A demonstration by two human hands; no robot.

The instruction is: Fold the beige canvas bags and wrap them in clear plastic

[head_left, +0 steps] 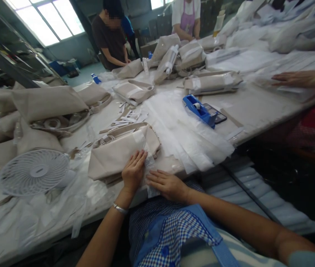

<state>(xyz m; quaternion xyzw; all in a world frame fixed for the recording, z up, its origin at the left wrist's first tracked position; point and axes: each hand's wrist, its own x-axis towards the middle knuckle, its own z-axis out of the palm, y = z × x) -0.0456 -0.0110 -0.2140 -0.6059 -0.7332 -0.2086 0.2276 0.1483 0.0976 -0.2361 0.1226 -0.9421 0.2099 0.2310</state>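
Observation:
A beige handbag (113, 155) lies on its side at the table's near edge, its strap along the far side and a white wrap strip around its right part. My left hand (134, 170) rests on the bag's right end with fingers stretched out and together, over a clear plastic sheet (149, 165). My right hand (168, 185) lies just to the right, fingers extended flat on the same plastic near the edge. Neither hand is wrapped around anything. Right of the bag spreads a stack of white translucent plastic bags (185, 133).
A blue tape dispenser (199, 110) and a phone (215, 113) sit beyond the plastic bags. To the left are a white fan (35, 172) and piled beige bags (49, 102). Paper strips (129, 118) lie behind the handbag. Co-workers stand opposite; another person's hand (296, 78) reaches in right.

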